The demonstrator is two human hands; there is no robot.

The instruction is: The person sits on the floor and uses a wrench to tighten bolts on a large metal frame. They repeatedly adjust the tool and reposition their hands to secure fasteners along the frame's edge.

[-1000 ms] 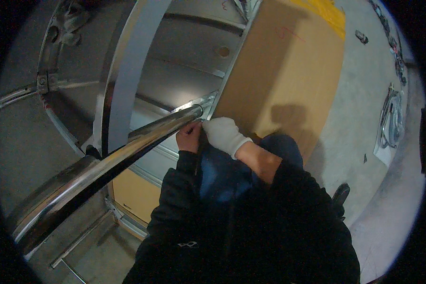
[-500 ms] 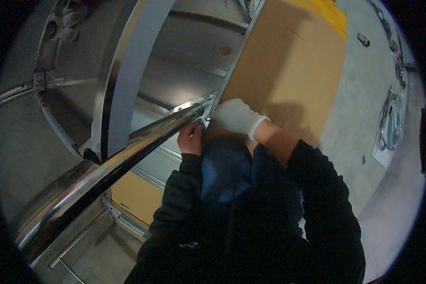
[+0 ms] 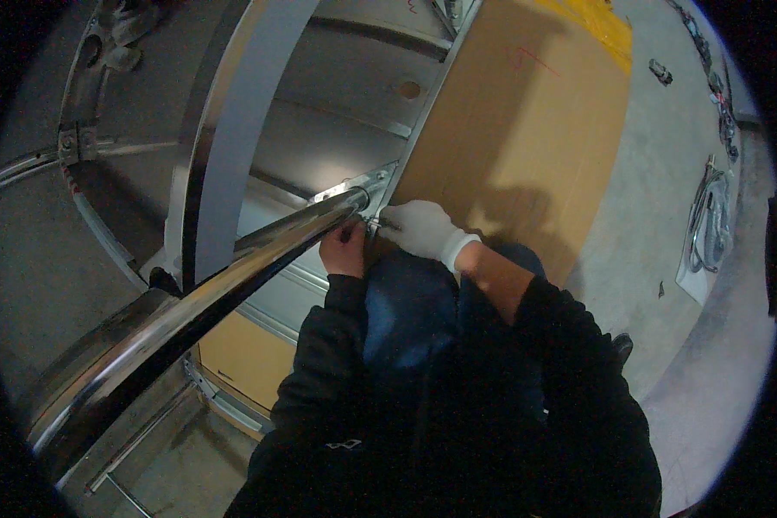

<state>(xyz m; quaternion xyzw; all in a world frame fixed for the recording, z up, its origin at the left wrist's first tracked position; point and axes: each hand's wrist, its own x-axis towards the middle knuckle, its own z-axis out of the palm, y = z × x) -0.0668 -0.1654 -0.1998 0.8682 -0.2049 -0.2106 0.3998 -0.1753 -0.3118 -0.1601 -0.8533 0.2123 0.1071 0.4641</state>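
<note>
A polished metal tube (image 3: 190, 324) runs from the lower left to a bracket plate (image 3: 378, 181) on the metal frame. My bare left hand (image 3: 344, 250) is closed just below the tube's far end, its fingertips partly hidden beside the bracket. Facing it from the right, my right hand (image 3: 423, 231) wears a white knitted glove, and its fingers are closed. Between the two hands a thin shiny metal piece (image 3: 373, 222) shows, too small to name. Both hands are close together at the lower corner of the bracket.
A large cardboard sheet (image 3: 501, 129) with yellow tape (image 3: 591, 26) lies to the right of the frame. A grey upright panel (image 3: 246, 129) rises at left. Coiled cable (image 3: 712, 220) rests on the floor at far right. A tan panel (image 3: 246, 358) sits below the tube.
My gloved hand has moved slightly down and its fingers point at the bracket's lower corner, where the thin metal piece now shows. My left hand has shifted only a little.
</note>
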